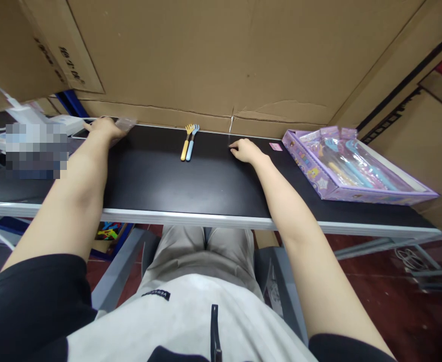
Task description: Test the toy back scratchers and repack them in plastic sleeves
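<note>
My left hand (106,128) reaches to the back left of the black table, bent over a crumpled clear plastic bag (126,123) that shows beside its thumb. Most of its fingers are hidden behind the hand. On the tabletop to the right of centre rests my right hand (246,151), its fingers curled in and pressed together; whatever they may hold is too small to make out. Between the hands lie two small toy forks side by side, a yellow fork (186,143) and a light blue fork (192,143), tines pointing away from me.
A purple display box (330,186) with bagged toy utensils stands at the right. A small pink card (275,147) lies beside it. White cabled devices (28,114) stand at the left. Cardboard (205,60) walls the back. Below the left side sits a bin of colourful pieces (109,232).
</note>
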The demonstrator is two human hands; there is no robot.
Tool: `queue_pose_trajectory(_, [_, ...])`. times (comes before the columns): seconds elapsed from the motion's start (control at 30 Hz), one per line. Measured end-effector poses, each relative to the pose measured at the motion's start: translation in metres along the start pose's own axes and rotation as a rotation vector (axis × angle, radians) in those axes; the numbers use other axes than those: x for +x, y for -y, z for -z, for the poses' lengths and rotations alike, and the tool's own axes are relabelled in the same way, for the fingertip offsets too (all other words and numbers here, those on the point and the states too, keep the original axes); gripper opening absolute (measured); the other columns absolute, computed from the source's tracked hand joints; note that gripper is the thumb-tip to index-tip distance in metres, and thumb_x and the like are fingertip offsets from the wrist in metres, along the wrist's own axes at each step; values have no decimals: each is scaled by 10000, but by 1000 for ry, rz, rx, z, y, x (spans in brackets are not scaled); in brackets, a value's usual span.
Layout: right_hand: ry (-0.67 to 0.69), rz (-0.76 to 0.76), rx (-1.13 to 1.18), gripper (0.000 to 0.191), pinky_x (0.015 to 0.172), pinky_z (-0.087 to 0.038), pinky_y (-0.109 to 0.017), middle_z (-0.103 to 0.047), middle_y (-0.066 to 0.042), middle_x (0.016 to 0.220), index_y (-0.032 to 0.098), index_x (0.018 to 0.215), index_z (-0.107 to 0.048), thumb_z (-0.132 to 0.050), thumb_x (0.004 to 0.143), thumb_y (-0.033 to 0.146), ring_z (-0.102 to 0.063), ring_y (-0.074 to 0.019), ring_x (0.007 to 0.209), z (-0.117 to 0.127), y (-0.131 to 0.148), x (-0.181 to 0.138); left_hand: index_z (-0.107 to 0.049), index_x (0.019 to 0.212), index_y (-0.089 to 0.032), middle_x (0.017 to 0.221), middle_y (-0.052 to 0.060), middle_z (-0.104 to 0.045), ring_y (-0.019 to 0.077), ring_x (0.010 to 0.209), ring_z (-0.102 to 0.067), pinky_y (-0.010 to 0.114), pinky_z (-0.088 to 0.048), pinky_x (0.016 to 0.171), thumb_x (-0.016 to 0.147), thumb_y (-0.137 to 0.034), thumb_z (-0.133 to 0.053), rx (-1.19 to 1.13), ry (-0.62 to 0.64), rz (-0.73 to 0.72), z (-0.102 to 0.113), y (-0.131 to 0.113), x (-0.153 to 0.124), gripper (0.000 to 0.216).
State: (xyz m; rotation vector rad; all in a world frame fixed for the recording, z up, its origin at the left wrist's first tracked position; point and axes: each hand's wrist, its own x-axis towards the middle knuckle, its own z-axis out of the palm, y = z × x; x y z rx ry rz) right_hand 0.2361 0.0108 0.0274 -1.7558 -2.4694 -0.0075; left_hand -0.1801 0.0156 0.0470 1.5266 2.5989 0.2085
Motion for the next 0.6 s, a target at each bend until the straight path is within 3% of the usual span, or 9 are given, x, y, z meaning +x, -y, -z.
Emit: queue_pose_trajectory(0.6, [8, -5, -16, 463, 1277, -503, -419, -712, -160, 1520, 104, 1503, -740, -551, 1083, 143, -662, -317, 1473, 3, 4, 0, -602, 1533, 48, 1677, 316, -525, 450, 1629, -428, 656, -168, 1370, 1001, -352, -532, 62, -36, -45, -4, -4, 14, 669])
